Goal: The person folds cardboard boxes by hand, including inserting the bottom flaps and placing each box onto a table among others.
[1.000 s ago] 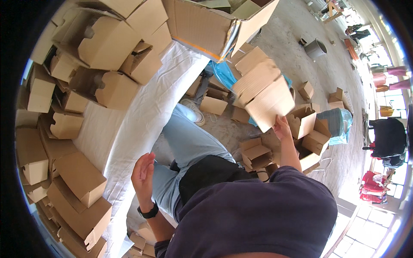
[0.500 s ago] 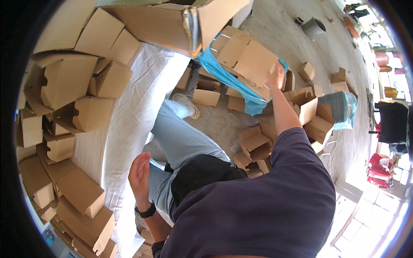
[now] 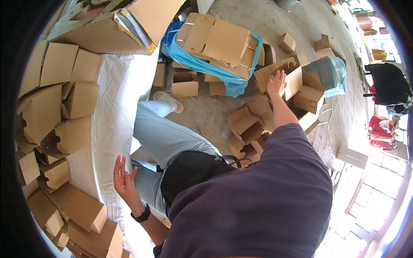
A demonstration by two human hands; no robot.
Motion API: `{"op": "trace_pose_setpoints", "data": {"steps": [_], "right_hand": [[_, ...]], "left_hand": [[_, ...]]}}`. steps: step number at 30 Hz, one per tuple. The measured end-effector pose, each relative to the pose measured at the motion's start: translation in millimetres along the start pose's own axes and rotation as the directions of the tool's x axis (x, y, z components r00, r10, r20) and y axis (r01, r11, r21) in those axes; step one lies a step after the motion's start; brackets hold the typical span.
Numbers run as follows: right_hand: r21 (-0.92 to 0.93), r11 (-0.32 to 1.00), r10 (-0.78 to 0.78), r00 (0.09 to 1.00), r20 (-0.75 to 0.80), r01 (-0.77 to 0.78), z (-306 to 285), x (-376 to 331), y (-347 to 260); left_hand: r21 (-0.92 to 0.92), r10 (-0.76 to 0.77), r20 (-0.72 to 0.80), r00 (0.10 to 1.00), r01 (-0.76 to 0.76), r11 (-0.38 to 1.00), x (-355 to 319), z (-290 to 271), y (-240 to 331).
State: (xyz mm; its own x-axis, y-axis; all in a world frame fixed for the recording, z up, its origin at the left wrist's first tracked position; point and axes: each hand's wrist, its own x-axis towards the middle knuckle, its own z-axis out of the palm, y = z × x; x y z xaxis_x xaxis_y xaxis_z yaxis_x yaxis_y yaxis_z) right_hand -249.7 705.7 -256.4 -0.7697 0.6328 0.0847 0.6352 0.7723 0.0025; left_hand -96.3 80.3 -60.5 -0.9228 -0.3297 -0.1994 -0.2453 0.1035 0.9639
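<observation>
My left hand is raised beside the edge of a white cloth-covered table, its fingers apart and nothing in it. A dark watch band circles that wrist. My right hand reaches out over a heap of open cardboard boxes on the right, fingers stretched and no object in it. Nearest to it is an upright box flap; I cannot tell whether they touch. Beyond that hand, flattened cardboard boxes lie stacked on blue plastic sheeting.
Folded-up small boxes are piled along the table's left side. A large carton with taped edges stands at the far left. More open boxes lie on the floor by my legs. A plastic-wrapped bundle sits at the right.
My right hand has left the flattened stack and moved nearer, over the open boxes. My left hand's fingers have spread. The whole view has shifted, with the scene sliding left.
</observation>
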Motion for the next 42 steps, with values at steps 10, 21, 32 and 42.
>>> {"op": "trace_pose_setpoints", "data": {"steps": [10, 21, 32, 42], "right_hand": [[-0.368, 0.89, -0.245, 0.963, 0.111, 0.269, -11.7, 24.1, 57.6], [-0.086, 0.875, -0.474, 0.805, -0.357, 0.477, -145.5, -31.2, -49.6], [0.839, -0.223, -0.906, 0.422, 0.01, -0.497, -255.4, -203.5, -281.2], [0.97, 0.021, -0.994, 0.099, 0.046, -0.242, -173.7, -385.8, -431.0]], "left_hand": [[0.026, 0.164, -0.02, 0.986, -0.164, 0.986, 1.1, 6.0, 4.4], [-0.141, 0.182, -0.046, 0.982, -0.186, 0.972, -13.2, -35.0, -39.5], [-0.175, 0.308, -0.31, 0.899, -0.373, 0.911, -54.3, -66.1, -20.1], [0.098, 0.417, -0.623, 0.663, -0.462, 0.881, -83.1, -122.4, 2.3]]}}
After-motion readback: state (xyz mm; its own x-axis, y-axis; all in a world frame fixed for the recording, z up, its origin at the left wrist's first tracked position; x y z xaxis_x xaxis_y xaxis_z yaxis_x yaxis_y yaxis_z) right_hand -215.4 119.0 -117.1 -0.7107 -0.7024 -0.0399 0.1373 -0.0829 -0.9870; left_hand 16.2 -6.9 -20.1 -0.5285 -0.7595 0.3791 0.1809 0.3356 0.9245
